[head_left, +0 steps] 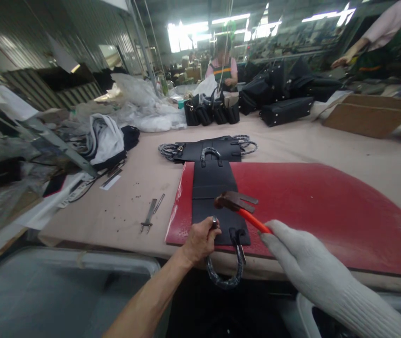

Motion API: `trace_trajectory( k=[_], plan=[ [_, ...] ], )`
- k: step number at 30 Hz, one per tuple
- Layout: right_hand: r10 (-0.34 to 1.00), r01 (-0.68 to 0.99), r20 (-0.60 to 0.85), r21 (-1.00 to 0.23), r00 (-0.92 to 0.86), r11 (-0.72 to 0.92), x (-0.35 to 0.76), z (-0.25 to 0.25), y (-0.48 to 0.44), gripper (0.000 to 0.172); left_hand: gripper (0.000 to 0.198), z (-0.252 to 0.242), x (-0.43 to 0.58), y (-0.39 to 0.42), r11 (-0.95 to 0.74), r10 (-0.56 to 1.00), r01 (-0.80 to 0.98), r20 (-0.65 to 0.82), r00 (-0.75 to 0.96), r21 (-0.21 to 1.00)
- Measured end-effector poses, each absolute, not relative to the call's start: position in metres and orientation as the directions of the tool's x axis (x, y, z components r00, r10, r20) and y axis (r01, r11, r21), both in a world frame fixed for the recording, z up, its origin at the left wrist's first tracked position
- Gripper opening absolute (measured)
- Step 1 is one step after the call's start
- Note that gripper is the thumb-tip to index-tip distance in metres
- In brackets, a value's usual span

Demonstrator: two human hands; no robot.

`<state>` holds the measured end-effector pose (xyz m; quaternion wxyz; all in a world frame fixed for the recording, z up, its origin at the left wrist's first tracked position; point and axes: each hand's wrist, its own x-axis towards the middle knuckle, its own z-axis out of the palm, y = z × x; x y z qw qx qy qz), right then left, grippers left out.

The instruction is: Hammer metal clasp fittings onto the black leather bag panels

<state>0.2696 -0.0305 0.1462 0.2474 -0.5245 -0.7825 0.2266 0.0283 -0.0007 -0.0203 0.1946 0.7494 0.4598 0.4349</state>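
A long black bag panel (214,188) lies on a red mat (313,206) at the table's near edge, its wrapped handle (225,277) hanging over the edge. My bare left hand (200,240) is closed around a small metal punch (214,221) standing on the panel's near end. My right hand (300,263), in a white knit glove, grips the orange handle of a claw hammer (237,203) whose head hovers just above the punch.
More black panels with handles (207,149) lie beyond the mat. Metal tools (150,215) rest on the table to the left. Finished black bags (212,112), a cardboard box (369,115), cloth and plastic clutter the far side, where other people stand.
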Motion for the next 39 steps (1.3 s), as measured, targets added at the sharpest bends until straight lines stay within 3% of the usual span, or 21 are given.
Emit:
trace_trajectory(
  k=[6, 11, 15, 18, 21, 26, 30, 36, 39],
  plan=[
    [0.912, 0.681, 0.271, -0.606, -0.308, 0.41, 0.266, 0.156, -0.034, 0.034, 0.013, -0.019, 0.03, -0.001, -0.477, 0.872, 0.512, 0.455, 0.177, 0.714],
    [0.898, 0.768, 0.179, -0.468, -0.402, 0.437, 0.265, 0.156, -0.034, 0.032, 0.011, -0.017, 0.032, 0.0, -0.502, 0.854, 0.516, 0.493, 0.167, 0.694],
    [0.909, 0.652, 0.318, -0.634, -0.27, 0.416, 0.265, 0.17, -0.037, 0.03, 0.011, -0.016, 0.031, -0.001, -0.502, 0.856, 0.51, 0.485, 0.177, 0.699],
    [0.898, 0.68, 0.353, -0.592, -0.262, 0.431, 0.265, 0.168, -0.038, 0.036, 0.012, -0.016, 0.031, -0.001, -0.497, 0.859, 0.519, 0.481, 0.177, 0.696],
    [0.891, 0.756, 0.266, -0.473, -0.368, 0.453, 0.267, 0.161, -0.035, 0.041, 0.011, -0.016, 0.031, -0.001, -0.483, 0.865, 0.541, 0.472, 0.172, 0.688],
    [0.91, 0.74, 0.273, -0.53, -0.313, 0.414, 0.267, 0.16, -0.036, 0.034, 0.008, -0.019, 0.031, -0.001, -0.493, 0.858, 0.53, 0.488, 0.161, 0.69],
    [0.906, 0.86, 0.01, -0.313, -0.422, 0.404, 0.272, 0.147, -0.035, 0.028, 0.009, -0.021, 0.03, -0.002, -0.495, 0.853, 0.547, 0.498, 0.157, 0.676],
    [0.982, 0.914, -0.12, -0.397, -0.146, 0.088, 0.268, 0.109, -0.003, 0.024, 0.008, -0.012, 0.031, -0.004, -0.459, 0.887, 0.454, 0.424, 0.183, 0.764],
    [0.973, 0.917, -0.209, -0.398, -0.097, 0.005, 0.257, 0.075, 0.022, 0.023, 0.007, -0.006, 0.025, -0.005, -0.455, 0.891, 0.431, 0.398, 0.221, 0.779]
  ],
)
